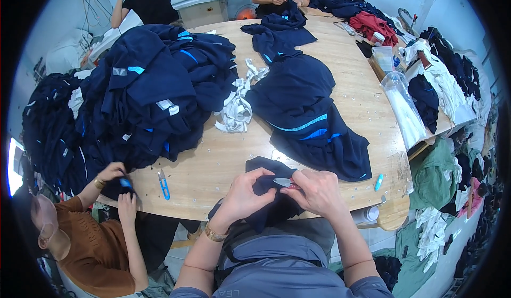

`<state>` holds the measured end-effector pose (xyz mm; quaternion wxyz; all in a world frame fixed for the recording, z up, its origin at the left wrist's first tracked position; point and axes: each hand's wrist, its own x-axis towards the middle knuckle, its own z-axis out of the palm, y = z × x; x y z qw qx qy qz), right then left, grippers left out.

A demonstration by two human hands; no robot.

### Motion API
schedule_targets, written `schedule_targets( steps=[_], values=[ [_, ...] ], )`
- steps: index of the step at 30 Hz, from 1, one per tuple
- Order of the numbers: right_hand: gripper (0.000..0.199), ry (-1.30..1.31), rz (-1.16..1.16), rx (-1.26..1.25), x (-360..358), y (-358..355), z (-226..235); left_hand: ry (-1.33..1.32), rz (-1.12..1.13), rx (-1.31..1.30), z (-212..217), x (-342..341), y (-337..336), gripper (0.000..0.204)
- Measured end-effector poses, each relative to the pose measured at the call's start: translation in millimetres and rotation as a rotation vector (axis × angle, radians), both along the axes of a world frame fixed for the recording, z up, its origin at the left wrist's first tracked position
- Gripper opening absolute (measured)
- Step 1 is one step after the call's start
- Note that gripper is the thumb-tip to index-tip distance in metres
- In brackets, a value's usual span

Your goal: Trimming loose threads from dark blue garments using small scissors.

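At the table's near edge, a dark navy garment [271, 166] lies bunched up, part of it hanging over my lap. My left hand [244, 196] pinches a fold of this cloth between thumb and fingers. Opposite it, my right hand [322, 192] is closed around small thread snips [283, 182] with a red handle. Their pale blades point left toward my left fingertips, close to the cloth. Whether the blades touch a thread is too small to tell.
A large heap of navy garments [154, 79] covers the table's left side. White fabric strips [234, 111] lie beside more navy garments [293, 85]. Blue snips [164, 185] and a turquoise tool [379, 182] rest near the edge. A co-worker [96, 239] sits left; two people are across.
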<state>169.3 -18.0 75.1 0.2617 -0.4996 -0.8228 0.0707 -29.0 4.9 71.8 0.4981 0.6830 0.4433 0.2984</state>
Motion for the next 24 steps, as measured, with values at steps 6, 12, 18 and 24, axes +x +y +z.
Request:
schedule_targets(
  steps=[6, 12, 18, 24],
  values=[
    [0.037, 0.153, 0.019, -0.110, -2.3, -6.0, -1.8, -0.038, 0.114, 0.050, -8.1, 3.5, -1.9, 0.026],
    [0.040, 0.133, -0.020, -0.125, -5.9, -6.0, -9.2, 0.011, 0.125, 0.097, -3.2, 5.2, -3.0, 0.025],
    [0.039, 0.230, 0.009, -0.173, -5.7, -5.9, -7.2, -0.011, 0.162, 0.056, -1.2, 5.6, -1.9, 0.025],
    [0.037, 0.225, -0.033, -0.275, -12.6, -8.2, -5.7, 0.015, 0.185, 0.109, -1.9, 7.8, -3.2, 0.024]
  ],
)
